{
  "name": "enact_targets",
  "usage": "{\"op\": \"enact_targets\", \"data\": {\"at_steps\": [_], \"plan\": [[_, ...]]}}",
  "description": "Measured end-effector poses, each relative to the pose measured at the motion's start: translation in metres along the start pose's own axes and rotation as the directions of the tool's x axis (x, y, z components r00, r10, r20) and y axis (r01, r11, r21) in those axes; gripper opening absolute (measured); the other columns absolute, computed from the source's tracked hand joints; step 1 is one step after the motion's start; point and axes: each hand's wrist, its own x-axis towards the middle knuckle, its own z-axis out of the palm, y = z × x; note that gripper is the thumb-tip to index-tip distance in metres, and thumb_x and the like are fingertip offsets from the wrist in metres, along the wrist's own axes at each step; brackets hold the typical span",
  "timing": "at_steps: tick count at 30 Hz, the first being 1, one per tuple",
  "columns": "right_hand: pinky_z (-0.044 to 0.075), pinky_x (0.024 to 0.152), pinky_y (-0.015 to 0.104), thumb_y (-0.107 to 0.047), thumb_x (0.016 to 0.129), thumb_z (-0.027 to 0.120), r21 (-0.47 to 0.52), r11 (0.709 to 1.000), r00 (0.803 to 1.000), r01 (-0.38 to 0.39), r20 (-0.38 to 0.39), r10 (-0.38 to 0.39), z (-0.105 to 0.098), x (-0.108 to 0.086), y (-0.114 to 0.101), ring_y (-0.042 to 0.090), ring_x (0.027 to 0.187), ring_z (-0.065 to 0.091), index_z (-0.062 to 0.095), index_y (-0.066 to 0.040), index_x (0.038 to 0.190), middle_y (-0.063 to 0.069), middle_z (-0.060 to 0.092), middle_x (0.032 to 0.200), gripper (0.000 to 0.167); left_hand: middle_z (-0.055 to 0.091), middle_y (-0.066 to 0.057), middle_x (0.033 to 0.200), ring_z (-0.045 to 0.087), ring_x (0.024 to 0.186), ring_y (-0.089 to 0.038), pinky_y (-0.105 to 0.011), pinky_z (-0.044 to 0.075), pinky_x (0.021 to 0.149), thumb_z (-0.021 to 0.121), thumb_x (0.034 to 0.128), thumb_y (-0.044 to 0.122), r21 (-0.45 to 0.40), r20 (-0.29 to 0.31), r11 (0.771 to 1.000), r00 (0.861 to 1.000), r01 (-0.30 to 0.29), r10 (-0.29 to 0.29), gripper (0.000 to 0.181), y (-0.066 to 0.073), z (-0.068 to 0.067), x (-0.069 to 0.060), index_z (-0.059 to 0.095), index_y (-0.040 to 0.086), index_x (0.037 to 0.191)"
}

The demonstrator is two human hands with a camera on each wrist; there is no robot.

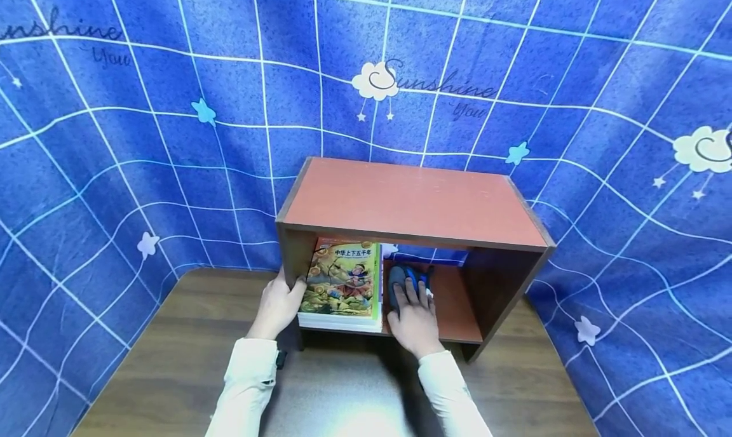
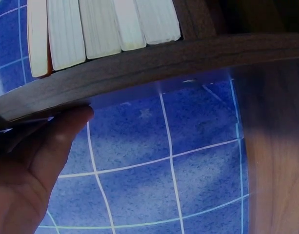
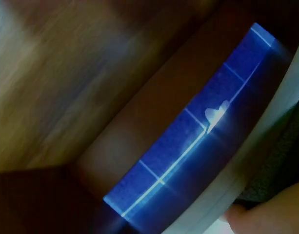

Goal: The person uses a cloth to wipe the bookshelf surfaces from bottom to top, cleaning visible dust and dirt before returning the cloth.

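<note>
A small bookshelf [image 1: 412,199] with a reddish top and dark wooden sides stands on the table. My left hand [image 1: 277,305] grips its left side panel, with the thumb at the front edge; in the left wrist view the thumb [image 2: 56,141] touches the dark panel, while the other fingers are hidden. Inside, on the left, lies a stack of books [image 1: 343,281] with a colourful cover on top. Beside the stack is a dark grey and blue object [image 1: 396,279], its kind unclear. My right hand [image 1: 414,322] rests on it with fingers extended and spread.
The wooden table [image 1: 211,322] extends around the shelf. A blue patterned curtain [image 1: 240,138] hangs behind and on both sides. The shelf's right side panel [image 1: 497,291] stands to the right of my right hand.
</note>
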Motion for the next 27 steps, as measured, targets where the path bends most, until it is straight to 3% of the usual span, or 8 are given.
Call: {"op": "enact_targets", "data": {"at_steps": [6,15,20,27], "plan": [[0.028,0.108,0.065,-0.029,0.091,0.058,0.017,1.0,1.0,-0.009,-0.022,0.009,-0.005,-0.004,0.025,0.048,0.144,0.027,0.055,-0.007,0.145,0.023,0.04,0.154,0.059,0.064,-0.036,0.114,0.06,0.108,-0.055,-0.064,0.045,0.088,0.052,0.0995,0.024,0.007,0.002,1.0,1.0,0.0,0.0,0.041,-0.001,0.0,0.0,0.051,0.0,0.132],[0.024,0.11,0.068,-0.028,0.091,0.061,0.016,0.99,0.988,-0.141,-0.055,0.142,-0.021,-0.013,0.074,0.05,0.144,0.025,0.055,-0.005,0.144,0.025,0.038,0.155,0.058,0.064,-0.035,0.115,0.06,0.107,-0.054,-0.064,0.045,0.088,0.051,0.1003,0.026,0.015,0.005,1.0,1.0,0.022,-0.022,0.042,-0.001,0.002,0.001,0.052,-0.002,0.131],[0.022,0.109,0.07,-0.034,0.093,0.061,0.037,0.987,0.986,-0.159,-0.045,0.161,-0.021,-0.014,0.075,0.051,0.145,0.022,0.054,-0.006,0.145,0.024,0.037,0.156,0.059,0.064,-0.036,0.113,0.061,0.105,-0.056,-0.065,0.045,0.086,0.051,0.1,0.026,0.021,-0.003,1.0,1.0,0.01,-0.01,0.041,-0.001,0.002,0.001,0.051,0.0,0.131],[0.02,0.108,0.072,-0.031,0.092,0.059,0.022,0.985,0.985,-0.168,-0.027,0.169,-0.017,-0.01,0.058,0.052,0.146,0.019,0.052,-0.006,0.147,0.024,0.034,0.157,0.061,0.064,-0.037,0.114,0.06,0.106,-0.056,-0.065,0.044,0.086,0.05,0.1002,0.026,0.021,0.001,1.0,1.0,0.023,-0.023,0.042,0.0,0.001,0.001,0.05,0.0,0.133]]}}
